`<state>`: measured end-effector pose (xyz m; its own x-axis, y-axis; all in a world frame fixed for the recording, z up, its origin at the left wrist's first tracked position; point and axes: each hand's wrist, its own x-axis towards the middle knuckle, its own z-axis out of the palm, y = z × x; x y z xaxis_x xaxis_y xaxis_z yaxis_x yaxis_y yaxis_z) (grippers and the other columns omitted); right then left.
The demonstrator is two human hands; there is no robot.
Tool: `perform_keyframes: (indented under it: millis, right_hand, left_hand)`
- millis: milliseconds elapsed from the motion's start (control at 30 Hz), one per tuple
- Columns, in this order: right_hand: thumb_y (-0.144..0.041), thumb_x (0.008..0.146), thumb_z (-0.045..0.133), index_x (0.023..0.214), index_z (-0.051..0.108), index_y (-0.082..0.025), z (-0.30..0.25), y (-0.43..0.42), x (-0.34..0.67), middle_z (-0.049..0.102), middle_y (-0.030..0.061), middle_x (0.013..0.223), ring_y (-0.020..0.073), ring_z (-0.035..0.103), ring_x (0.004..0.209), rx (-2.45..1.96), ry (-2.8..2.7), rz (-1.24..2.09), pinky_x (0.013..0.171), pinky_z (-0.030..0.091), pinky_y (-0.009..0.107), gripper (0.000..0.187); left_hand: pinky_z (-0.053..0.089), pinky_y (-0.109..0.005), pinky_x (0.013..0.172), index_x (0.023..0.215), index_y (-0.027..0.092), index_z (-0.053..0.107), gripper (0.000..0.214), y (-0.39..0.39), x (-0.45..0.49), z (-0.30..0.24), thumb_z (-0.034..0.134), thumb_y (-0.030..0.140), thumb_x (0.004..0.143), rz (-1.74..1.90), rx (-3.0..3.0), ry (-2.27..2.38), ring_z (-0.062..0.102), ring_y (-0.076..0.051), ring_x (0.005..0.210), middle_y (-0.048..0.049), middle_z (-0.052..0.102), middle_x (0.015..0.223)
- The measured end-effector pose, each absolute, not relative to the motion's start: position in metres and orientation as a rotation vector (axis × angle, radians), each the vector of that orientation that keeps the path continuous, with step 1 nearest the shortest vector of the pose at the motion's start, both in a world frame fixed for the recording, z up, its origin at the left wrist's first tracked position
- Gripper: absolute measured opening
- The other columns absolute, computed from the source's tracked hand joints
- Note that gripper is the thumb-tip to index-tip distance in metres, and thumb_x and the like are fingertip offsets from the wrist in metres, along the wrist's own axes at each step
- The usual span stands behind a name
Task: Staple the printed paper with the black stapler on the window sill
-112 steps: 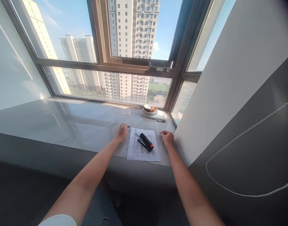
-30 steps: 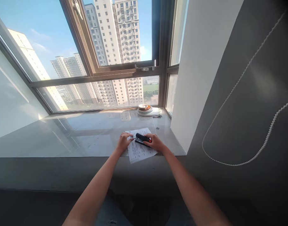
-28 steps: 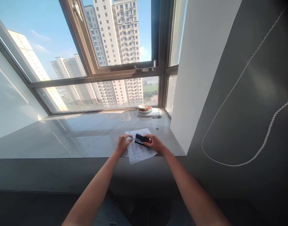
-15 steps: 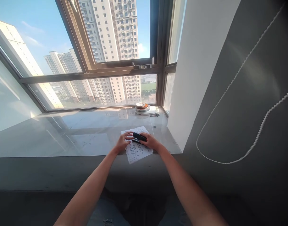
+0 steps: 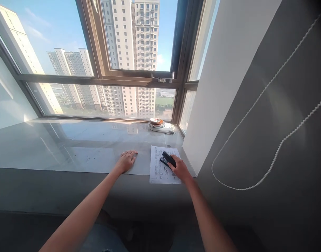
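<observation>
A black stapler (image 5: 168, 159) is held in my right hand (image 5: 181, 168), over the printed sheets of paper (image 5: 160, 174). The papers lie on the window sill and stick out a little past its front edge. My left hand (image 5: 125, 161) rests flat on the sill to the left of the papers, fingers stretched out and holding nothing. The stapler's jaws point up and to the left, with a gap between its upper and lower arms.
At the back right of the glossy sill (image 5: 97, 140) stands a stack of white plates (image 5: 156, 125), with a small dark item (image 5: 169, 133) before it. Small dark pieces (image 5: 169, 145) lie just behind the papers. A beaded blind cord (image 5: 244, 189) hangs at the right.
My left hand has left the papers and stapler and moved left onto the sill. The papers have turned straighter and shifted right, with my right hand and the stapler moving right too.
</observation>
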<state>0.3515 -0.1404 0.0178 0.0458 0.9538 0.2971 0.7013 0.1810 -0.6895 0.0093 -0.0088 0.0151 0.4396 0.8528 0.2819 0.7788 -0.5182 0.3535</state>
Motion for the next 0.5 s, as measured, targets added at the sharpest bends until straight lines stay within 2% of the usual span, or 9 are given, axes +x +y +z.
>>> perform_keyframes:
  millis: [67, 133, 200, 267, 333, 400, 500]
  right_hand:
    - [-0.061, 0.095, 0.055, 0.141, 0.058, -0.027, 0.018, -0.132, 0.363, 0.062, 0.0116, 0.139, 0.0337, 0.059, 0.125, -1.56, -1.665, 0.46, 0.102, 0.05, 0.047, 0.058]
    - [-0.063, 0.099, 0.042, 0.139, 0.06, -0.026, 0.019, -0.115, 0.374, 0.065, 0.0108, 0.134, 0.0307, 0.061, 0.122, -1.499, -1.516, 0.437, 0.104, 0.05, 0.048, 0.057]
    - [-0.058, 0.103, 0.029, 0.134, 0.063, -0.023, 0.02, -0.092, 0.384, 0.067, 0.0115, 0.128, 0.0278, 0.062, 0.119, -1.464, -1.325, 0.361, 0.105, 0.05, 0.048, 0.057]
    - [-0.048, 0.103, 0.034, 0.129, 0.066, -0.02, 0.021, -0.065, 0.391, 0.068, 0.0118, 0.129, 0.0261, 0.062, 0.121, -1.486, -1.32, 0.307, 0.107, 0.049, 0.046, 0.049]
    - [-0.037, 0.098, 0.045, 0.129, 0.067, -0.019, 0.02, -0.041, 0.394, 0.064, 0.0106, 0.138, 0.0237, 0.058, 0.13, -1.553, -1.568, 0.305, 0.113, 0.045, 0.042, 0.041]
    - [-0.031, 0.097, 0.049, 0.137, 0.063, -0.018, 0.018, -0.021, 0.392, 0.056, 0.0106, 0.15, 0.0214, 0.049, 0.142, -1.674, -1.854, 0.314, 0.121, 0.036, 0.039, 0.044]
    - [-0.031, 0.102, 0.043, 0.15, 0.051, -0.014, 0.01, -0.003, 0.379, 0.041, 0.0114, 0.162, 0.021, 0.035, 0.153, -1.863, -2.054, 0.294, 0.127, 0.024, 0.039, 0.051]
  left_hand:
    - [0.031, -0.049, 0.121, 0.132, 0.027, 0.066, 0.041, -0.009, 0.01, 0.015, 0.043, 0.035, 0.1, 0.659, 2.516, 1.439, 0.049, -0.029, 0.139, -0.0077, 0.058, 0.149]
    - [0.032, -0.05, 0.12, 0.132, 0.028, 0.066, 0.041, -0.008, 0.008, 0.014, 0.042, 0.032, 0.099, 0.652, 2.526, 1.436, 0.05, -0.029, 0.139, -0.0073, 0.058, 0.149]
    - [0.032, -0.05, 0.12, 0.131, 0.028, 0.066, 0.041, -0.006, 0.006, 0.012, 0.042, 0.031, 0.099, 0.646, 2.537, 1.447, 0.05, -0.029, 0.138, -0.0067, 0.058, 0.149]
    - [0.034, -0.05, 0.119, 0.131, 0.029, 0.065, 0.04, -0.005, 0.006, 0.009, 0.043, 0.031, 0.098, 0.647, 2.544, 1.459, 0.051, -0.029, 0.137, -0.0063, 0.059, 0.148]
    - [0.036, -0.049, 0.118, 0.131, 0.029, 0.065, 0.04, -0.005, 0.007, 0.008, 0.043, 0.031, 0.098, 0.649, 2.559, 1.448, 0.052, -0.029, 0.136, -0.0067, 0.06, 0.146]
    - [0.038, -0.047, 0.116, 0.128, 0.027, 0.067, 0.04, -0.005, 0.008, 0.007, 0.04, 0.028, 0.098, 0.664, 2.562, 1.464, 0.052, -0.029, 0.135, -0.0085, 0.059, 0.146]
    - [0.042, -0.046, 0.111, 0.12, 0.023, 0.068, 0.041, -0.003, -0.003, 0.009, 0.035, 0.02, 0.096, 0.761, 2.524, 1.641, 0.051, -0.029, 0.135, -0.0124, 0.053, 0.149]
